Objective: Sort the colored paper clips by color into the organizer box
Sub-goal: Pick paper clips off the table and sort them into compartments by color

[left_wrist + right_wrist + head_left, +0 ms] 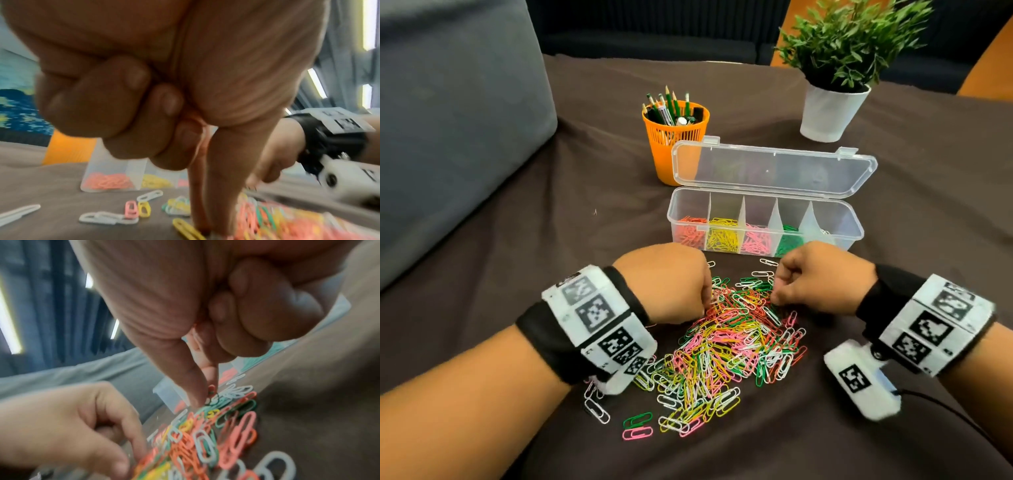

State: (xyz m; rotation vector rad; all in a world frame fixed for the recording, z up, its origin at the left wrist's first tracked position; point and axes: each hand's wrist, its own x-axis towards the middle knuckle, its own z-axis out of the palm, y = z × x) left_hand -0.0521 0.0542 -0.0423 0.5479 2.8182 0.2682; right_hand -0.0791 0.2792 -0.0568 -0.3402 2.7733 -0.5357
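Observation:
A heap of mixed paper clips [732, 346] in red, yellow, pink, green and white lies on the dark cloth. Behind it stands the clear organizer box [856, 224] with its lid [774, 171] open; its compartments hold, from left to right, red, yellow, pink, green and white clips. Both hands reach into the far edge of the heap. My left hand [707, 301] has its other fingers curled, and its thumb and index tips [224, 225] meet in the clips; the clip's colour is hidden. My right hand [774, 298] pinches a red clip [211, 389] between thumb and index finger.
An orange pencil cup [674, 137] stands behind the box's left end, and a white potted plant [832, 102] at the back right. A grey cushion [448, 120] rises at the left. Stray clips [637, 426] lie near me, and a cable [945, 407] trails from the right wrist.

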